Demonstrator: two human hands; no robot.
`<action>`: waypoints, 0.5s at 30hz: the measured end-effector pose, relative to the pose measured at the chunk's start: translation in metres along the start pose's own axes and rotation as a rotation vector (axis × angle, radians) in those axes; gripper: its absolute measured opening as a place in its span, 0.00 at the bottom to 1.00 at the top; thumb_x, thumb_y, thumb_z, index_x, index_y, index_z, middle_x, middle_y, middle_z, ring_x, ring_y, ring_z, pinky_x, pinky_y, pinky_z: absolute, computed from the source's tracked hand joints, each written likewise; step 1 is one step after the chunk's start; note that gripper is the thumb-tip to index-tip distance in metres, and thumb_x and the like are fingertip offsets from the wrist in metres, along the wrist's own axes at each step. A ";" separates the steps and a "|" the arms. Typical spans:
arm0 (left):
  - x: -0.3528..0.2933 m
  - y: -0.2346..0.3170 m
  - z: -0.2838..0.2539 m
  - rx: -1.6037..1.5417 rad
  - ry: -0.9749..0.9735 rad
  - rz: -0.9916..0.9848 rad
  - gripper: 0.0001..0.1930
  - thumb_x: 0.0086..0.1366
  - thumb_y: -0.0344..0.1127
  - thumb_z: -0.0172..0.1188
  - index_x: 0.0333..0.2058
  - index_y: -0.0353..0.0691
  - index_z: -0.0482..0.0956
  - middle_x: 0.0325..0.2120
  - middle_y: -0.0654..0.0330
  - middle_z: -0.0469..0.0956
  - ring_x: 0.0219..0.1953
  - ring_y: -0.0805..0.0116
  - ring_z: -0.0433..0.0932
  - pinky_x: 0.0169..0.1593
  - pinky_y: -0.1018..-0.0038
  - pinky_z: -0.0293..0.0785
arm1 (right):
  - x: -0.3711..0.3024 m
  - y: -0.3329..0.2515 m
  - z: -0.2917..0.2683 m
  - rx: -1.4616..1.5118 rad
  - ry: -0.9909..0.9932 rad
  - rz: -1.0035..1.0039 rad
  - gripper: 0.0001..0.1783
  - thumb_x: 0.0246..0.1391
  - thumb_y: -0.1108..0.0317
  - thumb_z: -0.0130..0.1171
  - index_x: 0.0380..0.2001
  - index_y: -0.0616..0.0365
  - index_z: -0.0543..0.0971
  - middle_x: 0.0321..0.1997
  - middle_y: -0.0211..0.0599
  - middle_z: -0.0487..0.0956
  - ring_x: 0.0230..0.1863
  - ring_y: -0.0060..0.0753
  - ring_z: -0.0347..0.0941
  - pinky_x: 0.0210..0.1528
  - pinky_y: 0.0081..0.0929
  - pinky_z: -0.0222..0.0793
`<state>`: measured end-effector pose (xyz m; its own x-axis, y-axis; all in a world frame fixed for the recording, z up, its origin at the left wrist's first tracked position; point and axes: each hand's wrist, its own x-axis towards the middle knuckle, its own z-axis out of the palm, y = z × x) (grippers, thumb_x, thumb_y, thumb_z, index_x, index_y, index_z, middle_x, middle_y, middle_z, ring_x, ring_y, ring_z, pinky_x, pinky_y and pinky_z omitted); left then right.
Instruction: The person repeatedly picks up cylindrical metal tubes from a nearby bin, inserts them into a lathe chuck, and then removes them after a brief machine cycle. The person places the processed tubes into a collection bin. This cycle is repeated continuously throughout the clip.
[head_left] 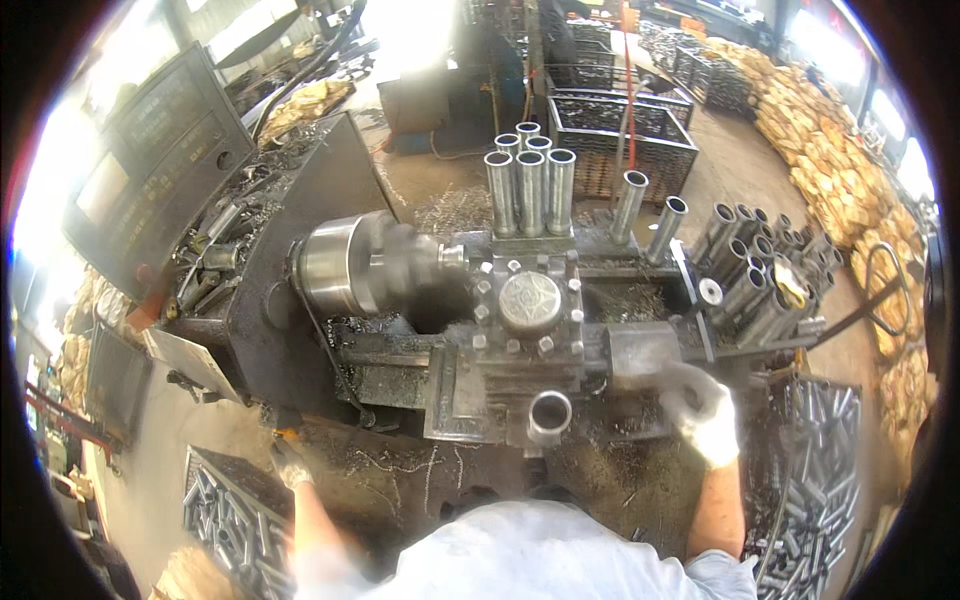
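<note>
A metal lathe stands before me, its shiny chuck (340,265) at the left and blurred toward its right end. In the middle sits a square tool post (530,300) ringed with bolts. My right hand (712,425), in a white glove, is at a blurred round grey shape (685,388) beside a grey metal block (640,352); motion smears its fingers. Low on the left, my left hand (291,468), its glove fingers darkened, is closed near a small orange spot (288,433); what it holds is unclear. One metal tube (549,412) stands upright in front of the tool post.
Several upright tubes (530,190) stand behind the tool post, and many more (755,260) lean at the right. Bins of tubes flank me at left (240,530) and right (815,480). Metal shavings (400,465) lie on the floor. Stacked yellowish sacks (830,150) line the right side.
</note>
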<state>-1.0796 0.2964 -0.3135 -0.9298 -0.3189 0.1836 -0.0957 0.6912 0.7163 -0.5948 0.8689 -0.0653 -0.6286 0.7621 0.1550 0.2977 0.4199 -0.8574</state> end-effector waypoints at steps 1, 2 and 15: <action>0.006 -0.004 0.004 0.028 0.067 -0.038 0.32 0.80 0.58 0.46 0.64 0.34 0.74 0.58 0.33 0.79 0.57 0.34 0.78 0.61 0.50 0.71 | 0.024 -0.001 -0.004 -0.009 -0.026 -0.069 0.20 0.56 0.74 0.68 0.53 0.63 0.86 0.42 0.42 0.89 0.45 0.29 0.86 0.50 0.29 0.81; 0.014 -0.010 0.008 0.017 0.060 -0.054 0.31 0.80 0.57 0.46 0.63 0.34 0.75 0.56 0.36 0.80 0.53 0.39 0.80 0.58 0.51 0.73 | 0.046 -0.003 -0.007 -0.012 -0.051 -0.115 0.20 0.55 0.74 0.68 0.53 0.62 0.86 0.42 0.42 0.89 0.45 0.30 0.86 0.49 0.30 0.81; -0.086 -0.023 0.057 -0.878 0.089 -0.567 0.18 0.73 0.52 0.58 0.28 0.48 0.72 0.18 0.63 0.70 0.21 0.66 0.71 0.26 0.67 0.69 | 0.284 -0.093 0.131 -0.157 -0.541 -0.557 0.31 0.56 0.64 0.68 0.63 0.57 0.78 0.48 0.47 0.89 0.49 0.51 0.87 0.55 0.40 0.81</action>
<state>-1.0180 0.3450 -0.3844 -0.7962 -0.5205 -0.3084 -0.1845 -0.2765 0.9431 -0.8955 0.9819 -0.0064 -0.9649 0.0906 0.2465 -0.0912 0.7645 -0.6381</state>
